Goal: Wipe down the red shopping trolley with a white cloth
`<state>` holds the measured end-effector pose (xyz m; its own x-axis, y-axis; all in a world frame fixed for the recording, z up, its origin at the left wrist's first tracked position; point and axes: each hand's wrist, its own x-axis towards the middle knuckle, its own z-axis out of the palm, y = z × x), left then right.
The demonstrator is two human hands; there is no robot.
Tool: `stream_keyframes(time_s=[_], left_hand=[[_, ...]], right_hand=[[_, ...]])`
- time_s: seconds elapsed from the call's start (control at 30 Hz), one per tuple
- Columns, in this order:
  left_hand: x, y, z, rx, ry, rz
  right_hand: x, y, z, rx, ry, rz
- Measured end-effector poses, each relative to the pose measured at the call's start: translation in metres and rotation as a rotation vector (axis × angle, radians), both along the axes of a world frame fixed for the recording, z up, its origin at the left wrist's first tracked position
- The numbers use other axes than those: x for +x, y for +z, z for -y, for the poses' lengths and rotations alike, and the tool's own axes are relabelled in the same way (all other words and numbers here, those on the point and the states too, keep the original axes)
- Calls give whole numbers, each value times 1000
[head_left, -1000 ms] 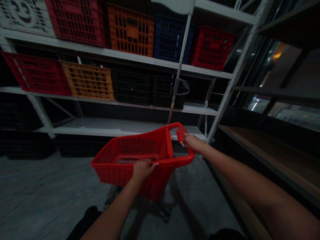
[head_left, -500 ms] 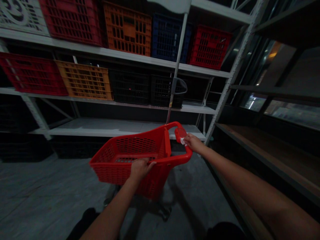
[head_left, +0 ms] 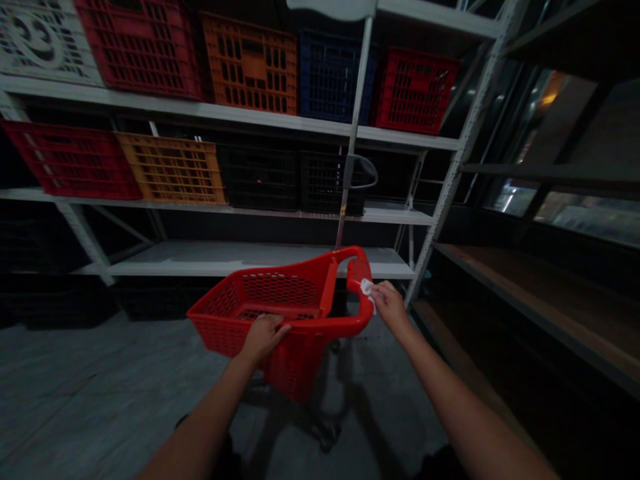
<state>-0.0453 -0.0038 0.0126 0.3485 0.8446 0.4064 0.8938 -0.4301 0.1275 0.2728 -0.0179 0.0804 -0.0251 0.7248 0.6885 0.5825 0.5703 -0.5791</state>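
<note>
here the left hand [head_left: 263,337] is curled over the near rim of a red basket [head_left: 280,300], its fingers closed down on the plastic edge. the right hand [head_left: 390,308] reaches further out, its fingers pinched shut on a small white cloth [head_left: 367,288], which is pressed against the basket's looped handle [head_left: 356,263] at the far right corner. both bare forearms run up from the bottom of the view.

the basket stands on a dark wheeled base on the grey floor [head_left: 100,387], just in front of the lowest white shelf [head_left: 225,257] of a metal rack. a white pole [head_left: 356,100] with a grey loop grip [head_left: 361,172] rises just behind the handle; whether it touches the basket cannot be told.

on the middle shelf sit a low red crate [head_left: 70,160], a yellow crate [head_left: 173,167] beside it, and then two black crates [head_left: 260,177]. the shelf above carries a white patterned crate [head_left: 40,37], a tall red crate [head_left: 140,43], an orange crate [head_left: 250,63], a blue crate [head_left: 327,77] and a last red crate [head_left: 415,90], side by side. to the right a wooden shelf [head_left: 540,293] runs toward the viewer, dim and hard to read.
</note>
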Motion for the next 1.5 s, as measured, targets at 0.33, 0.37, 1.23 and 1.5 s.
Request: stream_keyframes(time_s=[0.33, 0.37, 1.23, 1.5], left_hand=[[51, 52, 48, 71, 11, 166], [66, 62, 58, 61, 5, 176], [104, 94, 105, -222, 136, -93], [98, 92, 107, -197, 102, -89]], right_hand=[[-30, -14, 47, -62, 166, -87], [-32, -11, 50, -69, 197, -78], [-30, 45, -57, -115, 186, 610], [-80, 70, -59, -304, 477, 898]])
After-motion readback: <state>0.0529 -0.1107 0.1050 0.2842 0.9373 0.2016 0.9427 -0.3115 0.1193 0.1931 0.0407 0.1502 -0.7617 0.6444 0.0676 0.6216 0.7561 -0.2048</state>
